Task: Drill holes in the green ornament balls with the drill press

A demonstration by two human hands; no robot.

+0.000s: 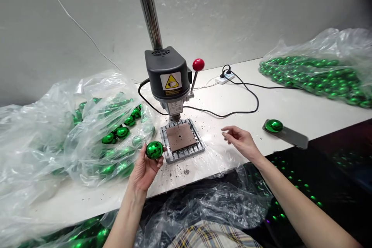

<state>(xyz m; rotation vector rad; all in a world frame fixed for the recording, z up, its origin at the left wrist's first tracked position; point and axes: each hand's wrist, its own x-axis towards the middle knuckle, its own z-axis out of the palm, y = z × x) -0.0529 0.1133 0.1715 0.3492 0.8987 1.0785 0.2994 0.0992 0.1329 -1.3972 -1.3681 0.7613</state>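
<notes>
A shiny green ball (154,150) rests in my left hand (146,168), the fingers and thumb closed around its sides. That hand is just left of the drill press (167,71), near the front left edge of its slotted metal base (174,156). On the base lies a brown board (181,137) with a small dark hole, and the drill bit points down above it. My right hand (240,142) hovers to the right of the base, fingers loosely bent and apart, with nothing visible in it. The press lever with its red knob (198,64) stands upright, touched by neither hand.
Clear plastic bags (87,135) of green balls fill the left side; another bag (316,75) lies back right. A green ball (274,125) sits on a phone (293,137) at right. A power strip (225,78) and black cable (241,113) lie behind. Dark shavings dot the table.
</notes>
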